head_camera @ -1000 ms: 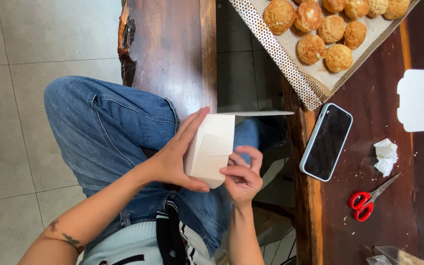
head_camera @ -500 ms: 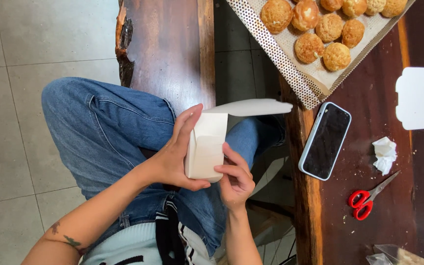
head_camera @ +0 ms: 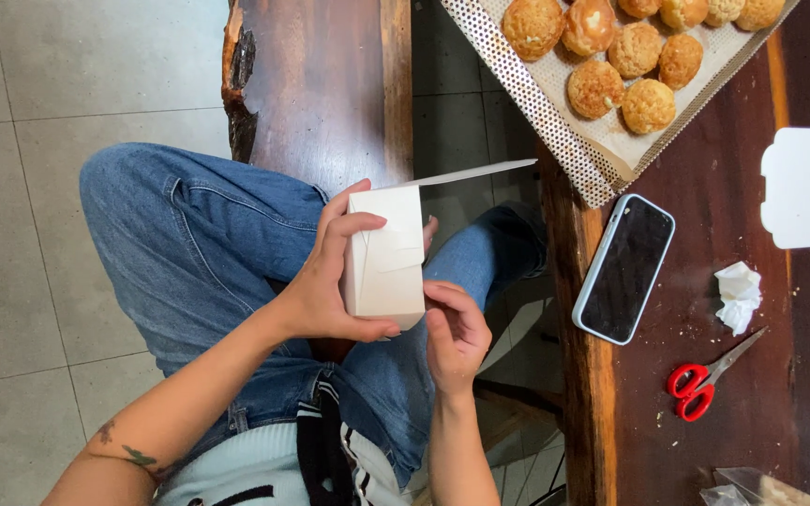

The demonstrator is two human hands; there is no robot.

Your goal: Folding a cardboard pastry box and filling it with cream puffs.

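I hold a small white cardboard box (head_camera: 388, 253) above my lap, its lid flap sticking out to the right. My left hand (head_camera: 325, 281) wraps around the box's left side, thumb under its lower edge and fingers on its top. My right hand (head_camera: 455, 333) touches the box's lower right corner with its fingertips. My legs in blue jeans (head_camera: 189, 244) lie below the box.
A dark wooden table (head_camera: 724, 431) is at the right with a perforated baking tray (head_camera: 555, 112) of several golden buns (head_camera: 597, 89), a black phone (head_camera: 625, 267), red scissors (head_camera: 700, 384), a crumpled tissue (head_camera: 738, 295) and a flat white box blank (head_camera: 803, 187). A wooden bench (head_camera: 321, 84) runs ahead.
The box has been turned and folded tighter, its lid flap now thinner edge-on. My right hand has slid down to the box's lower corner.
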